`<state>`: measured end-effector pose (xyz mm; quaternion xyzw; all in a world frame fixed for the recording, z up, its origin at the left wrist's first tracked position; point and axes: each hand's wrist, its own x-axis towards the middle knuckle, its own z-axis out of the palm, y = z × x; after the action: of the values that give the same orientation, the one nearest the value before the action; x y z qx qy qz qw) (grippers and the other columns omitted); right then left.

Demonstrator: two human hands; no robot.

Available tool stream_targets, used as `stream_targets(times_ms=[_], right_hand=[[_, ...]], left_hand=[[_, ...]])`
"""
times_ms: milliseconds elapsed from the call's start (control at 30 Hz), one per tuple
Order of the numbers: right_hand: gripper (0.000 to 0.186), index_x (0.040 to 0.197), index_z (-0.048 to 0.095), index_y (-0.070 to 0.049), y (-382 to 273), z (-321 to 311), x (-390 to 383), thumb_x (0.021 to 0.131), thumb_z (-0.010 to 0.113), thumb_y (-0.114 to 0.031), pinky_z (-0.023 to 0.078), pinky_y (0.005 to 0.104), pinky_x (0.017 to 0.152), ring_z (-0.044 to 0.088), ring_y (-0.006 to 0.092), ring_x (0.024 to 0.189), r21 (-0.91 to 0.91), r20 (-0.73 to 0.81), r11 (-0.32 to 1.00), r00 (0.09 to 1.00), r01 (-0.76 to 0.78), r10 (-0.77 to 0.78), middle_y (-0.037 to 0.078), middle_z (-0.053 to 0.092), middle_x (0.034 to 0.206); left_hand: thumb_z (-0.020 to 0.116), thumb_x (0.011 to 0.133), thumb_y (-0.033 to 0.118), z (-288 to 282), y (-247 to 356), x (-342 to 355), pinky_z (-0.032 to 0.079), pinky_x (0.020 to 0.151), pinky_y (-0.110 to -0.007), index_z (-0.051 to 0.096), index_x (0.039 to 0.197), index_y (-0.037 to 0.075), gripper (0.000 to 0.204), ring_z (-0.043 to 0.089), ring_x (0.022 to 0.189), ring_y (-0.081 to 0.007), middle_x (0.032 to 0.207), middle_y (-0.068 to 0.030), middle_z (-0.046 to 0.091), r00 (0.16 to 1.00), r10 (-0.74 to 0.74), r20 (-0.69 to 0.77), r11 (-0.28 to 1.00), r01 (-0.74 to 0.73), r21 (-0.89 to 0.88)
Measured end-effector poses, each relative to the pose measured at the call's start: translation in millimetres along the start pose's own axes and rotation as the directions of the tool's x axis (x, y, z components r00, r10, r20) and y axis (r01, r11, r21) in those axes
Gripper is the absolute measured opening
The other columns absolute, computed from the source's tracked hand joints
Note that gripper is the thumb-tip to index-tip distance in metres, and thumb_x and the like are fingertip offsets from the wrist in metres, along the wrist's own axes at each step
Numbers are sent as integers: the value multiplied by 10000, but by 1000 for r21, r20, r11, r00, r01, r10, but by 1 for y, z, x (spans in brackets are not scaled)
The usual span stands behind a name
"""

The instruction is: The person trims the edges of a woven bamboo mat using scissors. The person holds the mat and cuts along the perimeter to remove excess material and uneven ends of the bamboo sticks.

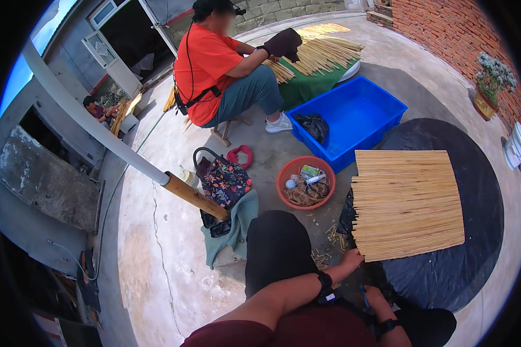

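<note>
A mat of thin golden reed stalks (408, 202) lies on a round black plastic sheet (474, 272) on my right. Its left edge is uneven, with stalk ends sticking out. My left hand (351, 260) reaches across to the mat's near left corner, its fingers closed on the stalk ends there. Close to my lap, my right hand (376, 298) is closed around a slim blue tool (364, 296), perhaps a handle; the rest of it is hidden. Short cut reed pieces (334, 237) are scattered on the ground beside the mat.
An orange basin (281, 179) holding twine and small items stands ahead, beside a blue plastic crate (388, 110). A floral bag (228, 182) and a slanting pole (194, 196) are on the left. Beyond, a seated person in an orange shirt (205, 69) works by piled reeds (330, 52).
</note>
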<state>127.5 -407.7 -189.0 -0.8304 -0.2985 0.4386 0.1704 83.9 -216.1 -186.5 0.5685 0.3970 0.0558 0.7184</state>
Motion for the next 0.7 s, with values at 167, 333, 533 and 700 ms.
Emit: stream_targets(times_ms=[167,333,533,700], right_hand=[[391,929,647,6,-24,-17,-5,680,682,-292,510,394,685,660,327,801,-18,-3,999,999,34,-34,222,648,840],[428,1059,629,-52,-59,-42,-29,806,528,-382,450,439,893,559,396,1041,-143,91,989,995,-21,34,238,603,1073],[388,1052,645,-55,-53,-42,-35,809,503,-322,459,424,901,575,361,1049,-322,154,946,988,26,25,202,613,1094],[352,1039,663,-54,-51,-34,-39,820,465,-246,462,424,896,582,353,1042,-431,178,902,982,21,63,197,610,1109]], left_hand=[[568,818,142,-12,-5,11,457,620,-302,656,921,60,158,591,719,-119,793,2,642,990,32,139,998,-24,-60],[492,840,116,-17,48,-27,404,875,-380,619,1104,110,292,551,983,-162,974,-47,623,923,-318,215,945,327,-8],[486,801,59,-34,23,-28,408,873,-324,545,1246,108,451,556,964,-178,982,-78,622,939,-133,317,981,81,174],[481,788,19,-23,37,-45,441,688,-284,577,1191,78,418,567,805,-149,932,-72,621,993,-55,105,981,34,193]])
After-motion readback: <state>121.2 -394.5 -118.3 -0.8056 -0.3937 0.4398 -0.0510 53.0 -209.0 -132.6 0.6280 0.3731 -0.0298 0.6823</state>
